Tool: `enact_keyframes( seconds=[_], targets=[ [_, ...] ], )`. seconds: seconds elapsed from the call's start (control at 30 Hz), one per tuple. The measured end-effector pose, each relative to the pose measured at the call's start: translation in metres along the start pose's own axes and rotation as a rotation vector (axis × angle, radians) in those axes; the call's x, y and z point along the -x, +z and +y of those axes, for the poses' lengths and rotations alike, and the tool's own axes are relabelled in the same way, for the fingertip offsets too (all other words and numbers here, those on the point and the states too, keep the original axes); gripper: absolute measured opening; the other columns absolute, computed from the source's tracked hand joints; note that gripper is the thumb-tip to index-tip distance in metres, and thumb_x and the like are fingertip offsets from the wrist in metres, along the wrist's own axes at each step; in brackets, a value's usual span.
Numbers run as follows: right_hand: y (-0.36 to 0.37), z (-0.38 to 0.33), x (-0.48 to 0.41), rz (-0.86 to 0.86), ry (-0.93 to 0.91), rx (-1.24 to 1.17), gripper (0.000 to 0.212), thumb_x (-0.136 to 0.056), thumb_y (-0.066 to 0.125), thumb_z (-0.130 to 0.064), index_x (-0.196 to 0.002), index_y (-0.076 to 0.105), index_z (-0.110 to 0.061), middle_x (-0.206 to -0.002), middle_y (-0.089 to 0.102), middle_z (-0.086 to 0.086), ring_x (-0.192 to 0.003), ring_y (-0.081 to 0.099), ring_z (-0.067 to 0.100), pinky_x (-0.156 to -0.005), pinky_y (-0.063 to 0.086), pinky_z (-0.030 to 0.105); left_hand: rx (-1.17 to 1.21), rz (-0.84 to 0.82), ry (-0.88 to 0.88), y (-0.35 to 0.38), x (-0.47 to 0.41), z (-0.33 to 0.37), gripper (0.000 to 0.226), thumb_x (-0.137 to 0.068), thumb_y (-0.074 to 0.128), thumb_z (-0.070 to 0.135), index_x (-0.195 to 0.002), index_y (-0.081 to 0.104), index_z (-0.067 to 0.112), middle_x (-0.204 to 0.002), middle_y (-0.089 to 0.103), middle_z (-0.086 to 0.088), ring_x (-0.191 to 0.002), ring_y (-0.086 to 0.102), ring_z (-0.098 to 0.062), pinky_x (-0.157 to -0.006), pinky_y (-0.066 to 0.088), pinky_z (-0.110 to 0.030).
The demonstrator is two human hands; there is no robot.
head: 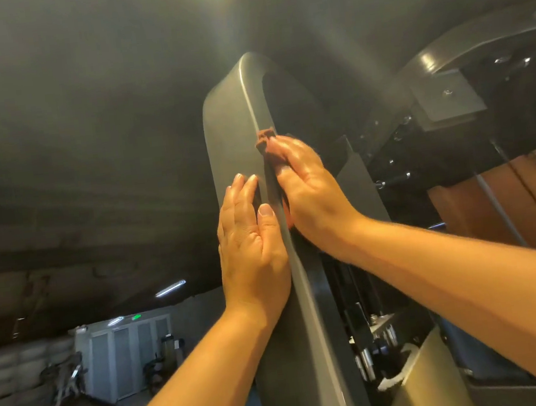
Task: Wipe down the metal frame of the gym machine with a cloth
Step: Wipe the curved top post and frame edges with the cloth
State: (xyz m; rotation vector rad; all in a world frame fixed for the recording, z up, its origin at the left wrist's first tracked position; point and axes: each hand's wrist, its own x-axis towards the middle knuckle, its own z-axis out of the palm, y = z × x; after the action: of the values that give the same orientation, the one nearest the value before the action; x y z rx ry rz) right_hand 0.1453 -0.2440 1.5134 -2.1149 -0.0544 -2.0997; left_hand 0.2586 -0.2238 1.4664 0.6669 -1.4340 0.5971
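Here, in the head view, the grey metal frame (231,130) rises as a broad upright to a rounded top. The cloth (265,138), a small brown wad, sits on the upright's front edge a little below that top. The right hand (312,194) grips it, fingers curled round the wad and pressing it to the edge from the upright's right side. The left hand (251,241) lies flat on the upright's left face just below the cloth, fingers straight and pressed together, thumb along the edge, holding nothing. To the right of the upright are a bolted plate (445,96) and brown pads (494,210); low to its left, far back, stand pale doors (126,352). The wipe looks under way near the top. The paint shows no line between cleaned and uncleaned, so what is done cannot be told. The long run of upright below the hands probably remains.
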Motion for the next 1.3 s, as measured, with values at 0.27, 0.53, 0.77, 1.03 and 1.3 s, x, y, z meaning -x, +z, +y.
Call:
enact_keyframes(
  seconds=[0.27, 0.53, 0.77, 1.03, 1.3],
  targets=[
    [-0.006, 0.011, 0.020, -0.031, -0.025, 0.055, 0.043, -0.110, 0.037, -0.015, -0.152, 0.044, -0.021, -0.154, 0.041, -0.014, -0.136, 0.039, -0.011, -0.109, 0.032, 0.005, -0.017, 0.018, -0.008, -0.002, -0.002, 0.004, 0.053, -0.103, 0.036, 0.039, -0.153, 0.046, 0.026, -0.162, 0.037, 0.010, -0.151, 0.029, -0.007, -0.127, 0.024, -0.039],
    [-0.004, 0.011, 0.020, -0.008, -0.078, 0.096, 0.043, -0.110, 0.038, -0.016, -0.152, 0.045, -0.018, -0.152, 0.043, -0.009, -0.135, 0.037, -0.014, -0.112, 0.033, 0.010, -0.081, -0.030, 0.050, 0.000, -0.004, 0.002, 0.057, -0.105, 0.026, 0.048, -0.160, 0.016, 0.046, -0.170, -0.001, 0.025, -0.155, -0.010, 0.007, -0.127, -0.002, -0.028],
    [-0.010, 0.016, 0.012, -0.078, -0.054, 0.068, 0.048, -0.111, 0.037, -0.015, -0.158, 0.035, -0.019, -0.163, 0.035, -0.007, -0.148, 0.030, -0.001, -0.123, 0.026, 0.021, -0.020, -0.053, 0.030, 0.000, -0.005, 0.004, 0.055, -0.105, 0.029, 0.043, -0.160, 0.031, 0.037, -0.169, 0.019, 0.023, -0.156, 0.006, 0.005, -0.131, 0.007, -0.043],
    [0.001, 0.019, 0.011, -0.041, -0.066, -0.083, 0.048, -0.106, 0.040, -0.016, -0.153, 0.044, -0.024, -0.152, 0.047, -0.016, -0.143, 0.039, -0.002, -0.122, 0.030, 0.025, -0.115, 0.022, 0.083, -0.016, -0.040, 0.009, 0.041, -0.099, 0.040, 0.035, -0.134, 0.059, 0.028, -0.141, 0.052, 0.007, -0.135, 0.045, -0.013, -0.117, 0.033, -0.048],
    [-0.006, 0.007, -0.066, -0.093, -0.003, -0.028, 0.047, -0.112, 0.036, -0.016, -0.159, 0.033, -0.015, -0.164, 0.033, -0.001, -0.145, 0.032, 0.005, -0.100, 0.027, -0.005, 0.021, -0.069, 0.064, -0.001, -0.043, -0.003, 0.054, -0.104, 0.032, 0.044, -0.158, 0.032, 0.039, -0.169, 0.022, 0.020, -0.156, 0.014, 0.003, -0.130, 0.016, -0.044]
  ],
)
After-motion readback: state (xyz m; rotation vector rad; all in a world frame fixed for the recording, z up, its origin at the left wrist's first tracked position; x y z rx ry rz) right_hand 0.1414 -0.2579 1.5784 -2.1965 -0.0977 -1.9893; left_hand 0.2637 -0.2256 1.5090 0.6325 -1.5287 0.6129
